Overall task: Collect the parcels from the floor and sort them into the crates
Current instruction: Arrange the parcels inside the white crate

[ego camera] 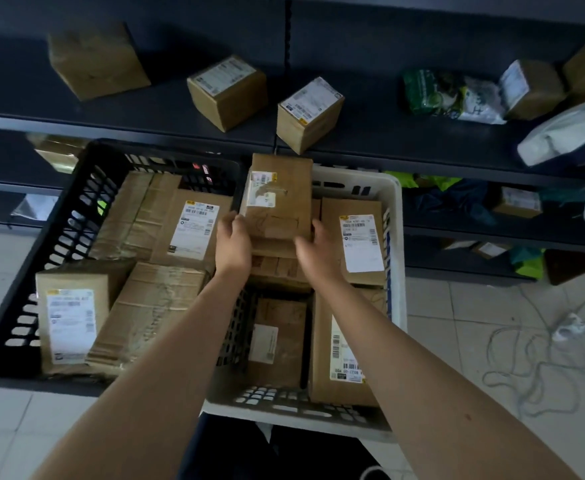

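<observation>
Bare forearms (166, 358), left hand (234, 239) and right hand (315, 245) gripping one parcel (280, 199) over the white crate (398, 216), right fingers (319, 226) blurred.

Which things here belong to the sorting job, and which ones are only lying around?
Job: held parcel, left hand, right hand, black crate, white crate.
Lying about: labelled box on the shelf, green bag, cord.
</observation>
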`<state>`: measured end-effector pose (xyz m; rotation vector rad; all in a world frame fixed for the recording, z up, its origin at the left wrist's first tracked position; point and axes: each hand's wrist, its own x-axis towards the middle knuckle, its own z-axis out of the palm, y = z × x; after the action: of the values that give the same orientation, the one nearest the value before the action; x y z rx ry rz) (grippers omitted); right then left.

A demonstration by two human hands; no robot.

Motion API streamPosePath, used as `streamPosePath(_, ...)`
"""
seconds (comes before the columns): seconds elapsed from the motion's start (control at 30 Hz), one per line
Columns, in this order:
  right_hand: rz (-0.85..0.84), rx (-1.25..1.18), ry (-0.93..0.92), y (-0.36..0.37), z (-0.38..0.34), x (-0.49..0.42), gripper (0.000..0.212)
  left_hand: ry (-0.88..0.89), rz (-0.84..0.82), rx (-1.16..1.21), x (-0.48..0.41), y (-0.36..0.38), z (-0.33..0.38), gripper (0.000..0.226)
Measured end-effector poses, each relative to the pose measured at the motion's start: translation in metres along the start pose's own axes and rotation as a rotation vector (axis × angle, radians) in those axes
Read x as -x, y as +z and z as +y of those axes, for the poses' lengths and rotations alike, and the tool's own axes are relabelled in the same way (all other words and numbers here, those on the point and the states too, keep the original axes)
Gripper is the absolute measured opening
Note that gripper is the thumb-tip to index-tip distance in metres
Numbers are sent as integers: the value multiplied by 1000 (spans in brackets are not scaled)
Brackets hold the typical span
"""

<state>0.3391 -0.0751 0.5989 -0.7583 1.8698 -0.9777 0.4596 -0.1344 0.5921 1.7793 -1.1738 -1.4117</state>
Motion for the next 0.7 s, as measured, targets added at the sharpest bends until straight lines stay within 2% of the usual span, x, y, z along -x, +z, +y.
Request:
streamPosePath(0.03, 112, 1, -8, -4, 3, 4, 22, -10, 28, 18, 2, -5, -2, 52)
streamPosePath(0.1, 267, -71, 37, -12, 12, 12, 24, -45, 48, 45, 3, -14, -9, 57)
streamPosePath(0.17, 212, -133, 123, -15, 21, 21, 45, -75, -44, 42, 9, -25, -16, 61)
streamPosePath(0.23, 117, -76, 152, -10, 34, 31, 65, -94, -201, -23, 22, -34, -21, 61)
streamPosePath(0.3, 81, -43, 131, -5, 44, 42, 61, -76, -256, -73, 30, -41, -29, 55)
streamPosePath(0.37, 37, -16, 110, -1, 51, 52, 51, -77, -245, -59, 37, -44, -39, 43)
streamPosePath(0.43, -6, 13, 103, -1, 56, 60, 43, -80, -234, -143, 44, -48, -45, 30)
streamPosePath(0.5, -45, 25, 133, -2, 64, 64, 37, -81, -224, -277, 46, -53, -52, 34)
streamPosePath(0.6, -62, 52, 195, 2, 77, 70, 40, -70, -277, -479, 51, -58, -58, 38)
streamPosePath(0.7, -61, 130, 246, 15, 87, 78, 34, 53, -274, -709, 57, -46, -69, 32)
